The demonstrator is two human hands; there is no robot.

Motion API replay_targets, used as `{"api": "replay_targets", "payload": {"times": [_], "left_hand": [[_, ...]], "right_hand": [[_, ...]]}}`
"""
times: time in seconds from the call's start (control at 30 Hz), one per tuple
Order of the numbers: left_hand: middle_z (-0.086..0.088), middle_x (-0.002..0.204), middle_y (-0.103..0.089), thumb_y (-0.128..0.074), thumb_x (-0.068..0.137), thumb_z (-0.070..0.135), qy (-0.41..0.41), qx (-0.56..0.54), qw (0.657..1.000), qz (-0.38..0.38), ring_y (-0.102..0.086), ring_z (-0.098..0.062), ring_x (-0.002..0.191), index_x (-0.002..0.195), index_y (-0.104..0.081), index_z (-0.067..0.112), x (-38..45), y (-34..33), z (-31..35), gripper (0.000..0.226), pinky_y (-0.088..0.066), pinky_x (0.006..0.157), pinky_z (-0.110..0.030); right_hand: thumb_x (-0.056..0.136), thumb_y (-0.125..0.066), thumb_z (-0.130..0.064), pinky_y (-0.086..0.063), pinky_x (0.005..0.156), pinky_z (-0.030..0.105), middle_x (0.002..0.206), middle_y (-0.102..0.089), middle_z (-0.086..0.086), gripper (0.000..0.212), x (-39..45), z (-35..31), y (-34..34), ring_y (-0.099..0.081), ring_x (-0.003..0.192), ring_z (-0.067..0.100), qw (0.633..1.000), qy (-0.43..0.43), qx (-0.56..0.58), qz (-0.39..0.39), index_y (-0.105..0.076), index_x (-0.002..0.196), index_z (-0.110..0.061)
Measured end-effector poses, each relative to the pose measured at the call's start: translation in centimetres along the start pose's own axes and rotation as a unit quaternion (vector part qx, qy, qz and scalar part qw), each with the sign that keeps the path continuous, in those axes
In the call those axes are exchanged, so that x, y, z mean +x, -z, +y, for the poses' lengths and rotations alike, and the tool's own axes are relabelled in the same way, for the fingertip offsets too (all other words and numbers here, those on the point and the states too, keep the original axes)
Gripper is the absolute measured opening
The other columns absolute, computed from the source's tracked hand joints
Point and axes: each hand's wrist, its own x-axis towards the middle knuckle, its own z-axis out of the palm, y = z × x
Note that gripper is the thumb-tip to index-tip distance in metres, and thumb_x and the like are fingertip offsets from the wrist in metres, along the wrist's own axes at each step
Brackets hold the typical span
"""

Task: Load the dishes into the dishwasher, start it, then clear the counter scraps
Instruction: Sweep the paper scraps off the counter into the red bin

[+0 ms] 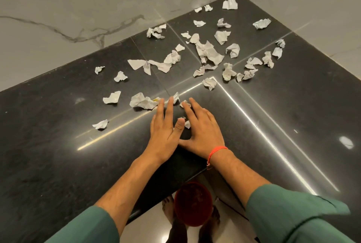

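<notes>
Green sleeves (pixel 293 211) frame the bottom of the view, and between them, below the counter's inner corner, a red bucket (pixel 193 203) stands on the floor between two bare feet (pixel 168 206). Both hands lie flat on the black counter (pixel 48 145) just beyond that corner, fingers straight and pointing away, thumbs nearly meeting. Neither clasps anything. The left hand (pixel 165 125) touches the edge of a larger crumpled scrap (pixel 142 102) with its fingertips. The right hand (pixel 203 127) (an orange thread (pixel 214 153) is tied round its wrist) has two small bits of paper lying against its fingers and thumb side. Farther from the corner, the torn paper scraps (pixel 209 51) are strewn over the counter towards the marble-patterned wall (pixel 78 8), most in a loose band, a few well apart to the left. Faint print shows on some scraps, too small to read.
</notes>
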Motion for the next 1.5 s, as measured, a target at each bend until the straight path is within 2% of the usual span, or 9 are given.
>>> {"api": "replay_targets", "payload": {"times": [0.13,0.27,0.37,0.6,0.77,0.87,1.07,1.23,1.5], "left_hand": [[-0.002,0.168,-0.009,-0.039,0.101,0.056,-0.009,-0.025,0.981,0.192,-0.004,-0.010,0.155,0.160,-0.017,0.033,0.0,3.7,-2.7,0.067,-0.012,0.125,-0.040],[-0.013,0.167,-0.013,-0.041,0.104,0.046,0.162,0.044,0.940,0.297,-0.012,-0.022,0.154,0.160,-0.022,0.022,1.2,8.5,-8.7,0.064,-0.009,0.124,-0.052],[-0.012,0.168,-0.010,-0.033,0.105,0.051,0.228,0.057,0.938,0.256,-0.008,-0.022,0.156,0.161,-0.017,0.022,2.2,10.2,-11.7,0.065,-0.005,0.125,-0.050],[-0.002,0.142,-0.051,-0.029,0.107,0.047,-0.004,0.071,0.992,0.107,-0.046,-0.028,0.133,0.148,-0.043,0.022,5.4,6.9,-8.4,0.050,-0.033,0.115,-0.048],[0.008,0.160,-0.034,-0.034,0.108,0.047,-0.097,-0.020,0.995,-0.001,-0.031,-0.006,0.147,0.154,-0.032,0.032,3.5,3.6,-3.6,0.049,-0.030,0.119,-0.029],[0.006,0.162,-0.031,-0.037,0.106,0.044,-0.093,-0.054,0.993,0.046,-0.025,-0.004,0.150,0.155,-0.036,0.024,4.3,5.0,-3.9,0.053,-0.022,0.120,-0.019],[-0.012,0.160,-0.034,-0.040,0.107,0.040,0.070,-0.022,0.971,0.227,-0.024,-0.021,0.151,0.153,-0.039,0.010,11.5,13.5,-10.8,0.055,-0.015,0.124,-0.031],[-0.014,0.160,-0.036,-0.032,0.107,0.047,0.175,0.019,0.959,0.222,-0.028,-0.024,0.150,0.155,-0.034,0.007,16.4,18.3,-15.5,0.063,-0.019,0.123,-0.038],[-0.004,0.142,-0.054,-0.027,0.104,0.052,-0.082,0.074,0.993,0.040,-0.051,-0.021,0.123,0.148,-0.043,0.020,12.1,10.0,-9.1,0.057,-0.040,0.108,-0.048]], "right_hand": [[0.072,-0.049,-0.089,-0.023,0.123,0.041,0.166,-0.017,0.005,0.109,1.5,-0.4,-0.2,-0.028,0.149,0.022,0.998,-0.045,-0.020,0.026,-0.020,0.158,-0.030],[0.071,-0.046,-0.092,-0.019,0.125,0.042,0.166,-0.016,0.004,0.109,2.5,-0.5,-0.1,-0.023,0.151,0.021,0.998,-0.041,-0.045,0.013,-0.018,0.159,-0.033],[0.071,-0.044,-0.094,-0.017,0.125,0.043,0.166,-0.015,0.003,0.111,3.0,-0.6,-0.1,-0.019,0.152,0.020,0.998,-0.036,-0.055,0.002,-0.014,0.159,-0.034],[0.068,-0.047,-0.095,-0.017,0.125,0.044,0.167,-0.013,0.002,0.116,3.5,-0.6,-0.1,-0.016,0.154,0.017,0.998,-0.026,-0.052,-0.007,-0.011,0.159,-0.034],[0.067,-0.047,-0.095,-0.018,0.124,0.046,0.168,-0.011,0.001,0.116,3.3,-0.6,-0.1,-0.018,0.153,0.018,0.999,-0.024,-0.046,-0.011,-0.007,0.159,-0.037],[0.066,-0.047,-0.096,-0.019,0.124,0.046,0.167,-0.011,0.001,0.117,3.4,-0.7,0.1,-0.019,0.153,0.018,0.998,-0.030,-0.048,-0.014,-0.006,0.159,-0.038],[0.067,-0.045,-0.097,-0.018,0.125,0.044,0.167,-0.013,0.000,0.115,3.4,-0.8,0.1,-0.021,0.151,0.019,0.998,-0.030,-0.059,-0.010,-0.009,0.159,-0.038],[0.069,-0.045,-0.095,-0.020,0.124,0.045,0.166,-0.015,0.000,0.112,3.5,-0.9,0.0,-0.026,0.149,0.020,0.997,-0.031,-0.071,-0.011,-0.015,0.159,-0.036],[0.068,-0.046,-0.095,-0.021,0.123,0.043,0.167,-0.012,0.000,0.113,3.8,-1.2,0.2,-0.028,0.147,0.021,0.996,-0.045,-0.078,-0.020,-0.015,0.159,-0.036]]}}
